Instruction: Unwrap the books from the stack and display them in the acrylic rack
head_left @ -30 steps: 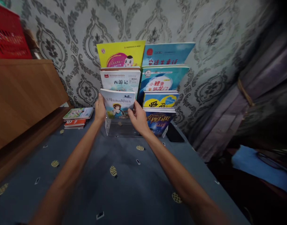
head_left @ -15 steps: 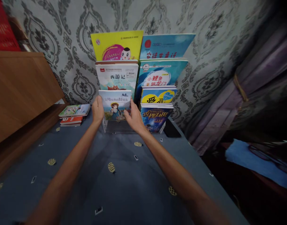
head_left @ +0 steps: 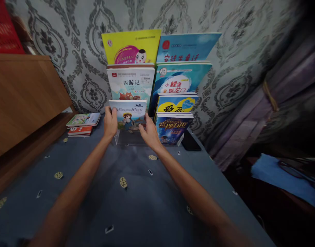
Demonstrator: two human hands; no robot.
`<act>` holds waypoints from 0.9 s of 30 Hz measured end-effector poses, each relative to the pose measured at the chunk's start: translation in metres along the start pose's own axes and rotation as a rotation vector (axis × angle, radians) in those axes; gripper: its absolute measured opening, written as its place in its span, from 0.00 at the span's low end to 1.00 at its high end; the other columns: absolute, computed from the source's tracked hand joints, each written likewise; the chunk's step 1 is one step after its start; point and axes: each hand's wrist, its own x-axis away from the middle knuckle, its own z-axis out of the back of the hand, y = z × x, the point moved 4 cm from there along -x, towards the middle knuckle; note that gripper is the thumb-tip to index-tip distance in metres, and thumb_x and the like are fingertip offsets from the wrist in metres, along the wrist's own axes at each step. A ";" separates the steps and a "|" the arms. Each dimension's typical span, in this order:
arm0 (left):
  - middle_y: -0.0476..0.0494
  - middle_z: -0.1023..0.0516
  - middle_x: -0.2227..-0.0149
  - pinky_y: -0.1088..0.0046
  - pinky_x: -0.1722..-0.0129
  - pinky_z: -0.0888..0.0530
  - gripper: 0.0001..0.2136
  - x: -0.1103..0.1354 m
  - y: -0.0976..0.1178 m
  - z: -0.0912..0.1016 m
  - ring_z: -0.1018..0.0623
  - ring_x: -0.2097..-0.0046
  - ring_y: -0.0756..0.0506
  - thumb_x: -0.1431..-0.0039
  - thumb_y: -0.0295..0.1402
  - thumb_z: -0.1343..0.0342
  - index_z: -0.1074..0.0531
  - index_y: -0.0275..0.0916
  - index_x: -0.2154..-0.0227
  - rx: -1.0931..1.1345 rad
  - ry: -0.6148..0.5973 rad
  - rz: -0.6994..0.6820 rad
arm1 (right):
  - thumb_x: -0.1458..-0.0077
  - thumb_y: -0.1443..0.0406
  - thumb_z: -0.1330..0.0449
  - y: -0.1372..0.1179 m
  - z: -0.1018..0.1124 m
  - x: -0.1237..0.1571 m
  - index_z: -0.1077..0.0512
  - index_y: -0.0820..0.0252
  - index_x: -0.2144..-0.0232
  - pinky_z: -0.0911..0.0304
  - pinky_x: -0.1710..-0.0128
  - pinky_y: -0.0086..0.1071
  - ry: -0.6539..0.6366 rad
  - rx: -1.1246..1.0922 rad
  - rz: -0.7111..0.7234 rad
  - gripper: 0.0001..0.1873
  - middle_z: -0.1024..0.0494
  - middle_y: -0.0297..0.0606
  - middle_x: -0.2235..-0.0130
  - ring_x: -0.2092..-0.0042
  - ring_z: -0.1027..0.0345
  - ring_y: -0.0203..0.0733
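Note:
Both of my hands grip a thin picture book [head_left: 128,113] with a girl on its pale blue cover. My left hand [head_left: 110,122] clasps its left edge and my right hand [head_left: 147,130] its right edge. The book stands upright in the front left slot of a clear tiered rack [head_left: 125,138] against the wall. Behind it in the left column stand a white book [head_left: 131,84] and a yellow book [head_left: 131,49]. The right column holds several blue books [head_left: 175,125].
A small stack of books [head_left: 82,124] lies on the blue patterned tablecloth [head_left: 136,192] to the left of the rack. A wooden panel [head_left: 23,99] stands at left, and a dark phone-like slab [head_left: 190,143] lies right of the rack. Curtains [head_left: 270,103] hang at right.
The book has sunk lower into the front slot with both hands following it down; my fingers have stayed on its edges.

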 end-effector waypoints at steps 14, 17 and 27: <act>0.41 0.26 0.60 0.63 0.53 0.29 0.19 0.014 0.000 0.006 0.25 0.57 0.42 0.34 0.53 0.54 0.37 0.42 0.58 -0.006 -0.071 -0.025 | 0.40 0.66 0.49 -0.001 -0.004 0.016 0.52 0.59 0.30 0.35 0.43 0.58 -0.016 -0.019 -0.014 0.37 0.32 0.54 0.40 0.39 0.37 0.57; 0.39 0.26 0.56 0.61 0.52 0.29 0.18 0.019 -0.001 0.006 0.25 0.54 0.42 0.34 0.52 0.54 0.37 0.42 0.55 -0.031 -0.099 -0.049 | 0.39 0.66 0.49 -0.002 -0.004 0.022 0.53 0.58 0.30 0.35 0.43 0.59 -0.007 -0.006 -0.004 0.37 0.33 0.54 0.40 0.38 0.38 0.57; 0.30 0.30 0.46 0.56 0.41 0.34 0.19 0.044 -0.040 0.037 0.30 0.42 0.38 0.32 0.43 0.57 0.39 0.37 0.45 -0.309 -0.064 -0.061 | 0.35 0.65 0.53 -0.006 -0.022 0.087 0.47 0.57 0.32 0.42 0.36 0.55 -0.188 0.011 0.065 0.31 0.37 0.50 0.35 0.33 0.44 0.50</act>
